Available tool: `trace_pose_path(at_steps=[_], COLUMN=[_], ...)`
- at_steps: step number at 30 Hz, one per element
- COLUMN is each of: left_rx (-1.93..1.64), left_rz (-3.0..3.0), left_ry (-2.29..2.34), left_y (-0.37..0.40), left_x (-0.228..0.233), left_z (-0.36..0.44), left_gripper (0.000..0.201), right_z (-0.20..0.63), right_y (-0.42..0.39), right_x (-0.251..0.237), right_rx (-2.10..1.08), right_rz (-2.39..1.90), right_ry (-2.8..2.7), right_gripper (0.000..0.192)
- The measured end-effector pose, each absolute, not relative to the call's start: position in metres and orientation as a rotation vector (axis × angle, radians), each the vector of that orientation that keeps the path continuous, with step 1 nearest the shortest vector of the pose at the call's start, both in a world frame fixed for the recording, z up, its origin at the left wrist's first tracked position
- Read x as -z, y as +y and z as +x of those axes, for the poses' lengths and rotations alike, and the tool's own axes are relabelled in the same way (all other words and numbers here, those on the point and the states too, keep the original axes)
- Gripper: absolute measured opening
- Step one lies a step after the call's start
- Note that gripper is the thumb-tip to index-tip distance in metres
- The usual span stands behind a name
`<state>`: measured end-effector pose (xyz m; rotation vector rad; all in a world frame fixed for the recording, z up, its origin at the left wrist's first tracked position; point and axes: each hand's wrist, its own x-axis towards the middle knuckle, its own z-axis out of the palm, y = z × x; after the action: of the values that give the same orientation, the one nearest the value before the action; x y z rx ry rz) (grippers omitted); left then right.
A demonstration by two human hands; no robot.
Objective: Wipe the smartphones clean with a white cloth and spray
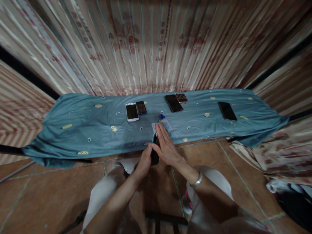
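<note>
A dark phone (154, 157) is held over the front edge of the cloth-covered surface. My left hand (144, 162) is closed around its near left side, thumb on top. My right hand (168, 150) lies along the other side with fingers stretched out together and its thumb touching the phone. By those fingertips shows a small pale piece (153, 126); what it is, I cannot make out. Just beyond my right fingers, a clear bottle (167, 124) with a blue cap rests on the blue-green cloth (102, 122). The phone's right part is hidden by my right hand.
A white phone (132, 112) lies beside a small dark flat device (141, 107). Farther right are a black phone (173, 103), a checkered square item (181, 98) and another dark phone (227, 110). Patterned curtains (146, 48) hang behind; tiled floor (219, 156) lies below.
</note>
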<state>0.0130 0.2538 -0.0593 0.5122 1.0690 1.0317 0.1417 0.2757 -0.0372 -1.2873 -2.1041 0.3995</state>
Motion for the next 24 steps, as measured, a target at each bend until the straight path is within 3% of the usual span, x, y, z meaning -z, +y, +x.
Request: trace_pose_path(at_steps=[4,16,24], left_rx=[-1.152,-0.999,-1.089], left_rz=[0.48,0.214,0.184], left_ry=[1.014,0.858,0.844], left_y=[0.258,0.274,0.274], left_x=[0.054,0.03,0.023], left_z=[0.011,-0.004,-0.012], left_gripper=[0.032,0.085,0.081], right_z=[0.134,0.111,0.107], right_y=[0.267,0.235,0.223], right_x=[0.041,0.047,0.051], right_rx=[-0.416,-0.392,-0.378], right_rz=[-1.234,-1.124,-1.064], right_ry=[-2.149,-2.381,-2.454], right_gripper=[0.081,0.078,0.078])
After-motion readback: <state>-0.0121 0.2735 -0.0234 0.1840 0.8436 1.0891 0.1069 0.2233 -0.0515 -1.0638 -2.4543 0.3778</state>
